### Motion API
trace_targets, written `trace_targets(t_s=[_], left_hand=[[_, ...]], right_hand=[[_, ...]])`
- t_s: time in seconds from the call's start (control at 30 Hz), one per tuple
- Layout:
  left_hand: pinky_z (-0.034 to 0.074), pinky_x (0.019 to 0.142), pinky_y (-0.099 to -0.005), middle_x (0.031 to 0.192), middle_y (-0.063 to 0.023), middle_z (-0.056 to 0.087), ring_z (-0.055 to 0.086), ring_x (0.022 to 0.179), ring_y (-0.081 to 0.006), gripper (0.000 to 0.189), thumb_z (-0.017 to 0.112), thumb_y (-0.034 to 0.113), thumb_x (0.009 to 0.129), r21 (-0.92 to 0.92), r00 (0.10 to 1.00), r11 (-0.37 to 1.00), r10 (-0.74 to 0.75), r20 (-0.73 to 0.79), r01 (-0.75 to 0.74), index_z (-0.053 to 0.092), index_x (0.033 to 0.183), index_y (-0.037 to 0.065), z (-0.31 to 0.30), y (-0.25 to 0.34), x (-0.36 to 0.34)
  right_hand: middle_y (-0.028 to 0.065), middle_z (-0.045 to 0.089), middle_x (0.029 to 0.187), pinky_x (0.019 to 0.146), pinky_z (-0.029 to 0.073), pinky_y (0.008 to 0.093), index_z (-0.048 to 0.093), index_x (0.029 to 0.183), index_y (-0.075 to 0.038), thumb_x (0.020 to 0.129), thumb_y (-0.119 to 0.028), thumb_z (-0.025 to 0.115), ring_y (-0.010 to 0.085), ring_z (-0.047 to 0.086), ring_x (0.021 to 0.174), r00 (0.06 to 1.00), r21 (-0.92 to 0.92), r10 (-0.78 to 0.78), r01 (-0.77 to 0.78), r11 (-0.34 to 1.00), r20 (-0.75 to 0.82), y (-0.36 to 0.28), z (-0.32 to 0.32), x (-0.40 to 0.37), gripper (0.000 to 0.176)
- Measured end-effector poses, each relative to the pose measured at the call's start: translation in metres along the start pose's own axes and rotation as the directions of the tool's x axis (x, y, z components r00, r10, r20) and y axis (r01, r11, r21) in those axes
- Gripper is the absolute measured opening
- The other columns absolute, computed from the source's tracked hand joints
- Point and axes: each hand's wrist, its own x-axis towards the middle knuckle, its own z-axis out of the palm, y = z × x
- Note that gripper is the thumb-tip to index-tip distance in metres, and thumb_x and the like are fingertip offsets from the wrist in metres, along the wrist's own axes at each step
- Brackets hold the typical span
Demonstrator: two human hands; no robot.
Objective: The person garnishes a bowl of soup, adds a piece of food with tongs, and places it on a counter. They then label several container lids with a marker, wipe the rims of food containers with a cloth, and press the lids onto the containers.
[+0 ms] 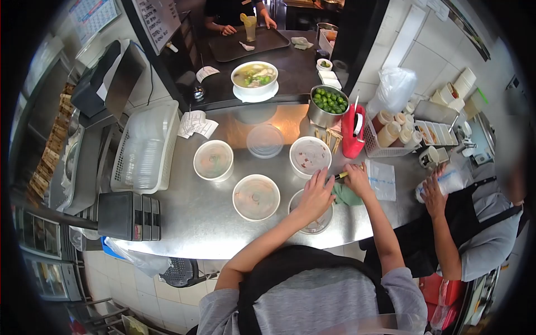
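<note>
My right hand [355, 180] is closed around one end of a black-and-yellow marker [341, 175]. The dark end of the marker points left, toward the fingertips of my left hand [316, 195]. My left fingers are stretched out over the lid of the nearest round tub [319, 223], close to the rim of a lidded tub with dark red bits [310, 156]. Whether those fingers touch the marker is hard to see. A green cloth [347, 194] lies under my right wrist. Further left stand two more lidded tubs, one in front [256, 197] and one behind [213, 160].
A loose clear lid [265, 140] lies on the steel counter [184, 218]. Behind are a soup bowl [254, 78] and a pot of green limes [329, 106]. A lid basket [146, 148] stands left. A co-worker [474, 218] holds a plastic-wrapped item at right; another person's hand [227, 30] rests by a tray.
</note>
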Motion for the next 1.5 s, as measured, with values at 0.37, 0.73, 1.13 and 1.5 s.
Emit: trace_targets(t_s=[0.37, 0.73, 1.13, 1.5], left_hand=[[0.036, 0.048, -0.027, 0.055, -0.0029, 0.045, 0.043, 0.048, -0.0126, 0.04, 0.041, 0.039, 0.092, -0.67, 0.815, 0.6, 0.053, 0.577, 0.436, 0.047, 0.071, 0.006, -0.051, 0.01, 0.016], [0.028, 0.046, -0.027, 0.055, -0.0005, 0.037, 0.034, 0.049, -0.0091, 0.04, 0.042, 0.035, 0.093, -0.822, 0.897, 0.407, 0.015, 0.441, 0.398, 0.044, 0.067, 0.004, -0.039, 0.039, -0.006], [0.045, 0.054, -0.0396, 0.077, -0.0177, 0.052, 0.058, 0.061, -0.0321, 0.027, 0.052, 0.018, 0.087, -0.363, 0.908, 0.87, -0.4, -0.122, 0.334, 0.035, 0.092, -0.002, -0.012, -0.13, 0.026], [0.056, 0.054, -0.0354, 0.074, -0.0159, 0.054, 0.064, 0.062, -0.0259, 0.031, 0.05, 0.013, 0.088, -0.689, 0.643, 0.177, -0.572, 0.51, 0.703, 0.02, 0.094, 0.007, 0.004, -0.109, 0.035]], right_hand=[[0.0065, 0.062, 0.089, 0.084, 0.044, 0.0394, 0.062, 0.085, -0.005, 0.071, -0.013, 0.069, 0.0196, 0.06, 0.083, 0.984, 0.867, -0.061, -0.119, 0.484, 0.169, -0.048, -0.181, -0.01, 0.018], [-0.0045, 0.023, 0.045, 0.035, 0.017, 0.0219, 0.027, 0.053, -0.015, 0.094, -0.043, 0.032, 0.0063, 0.017, 0.034, 0.971, 0.521, -0.124, -0.215, -0.826, 0.204, -0.118, -0.161, -0.006, 0.05], [0.0079, 0.051, 0.076, 0.047, 0.039, 0.0178, 0.053, 0.084, -0.003, 0.084, -0.06, 0.038, 0.0139, 0.047, 0.055, 0.69, 0.549, 0.722, 0.621, -0.56, -0.045, -0.045, -0.218, -0.009, 0.059], [0.0098, 0.062, 0.084, 0.056, 0.048, 0.0231, 0.054, 0.09, -0.002, 0.084, -0.02, 0.06, 0.0185, 0.061, 0.077, 0.906, 0.981, 0.422, 0.077, -0.176, 0.004, -0.068, -0.027, 0.083, 0.019]])
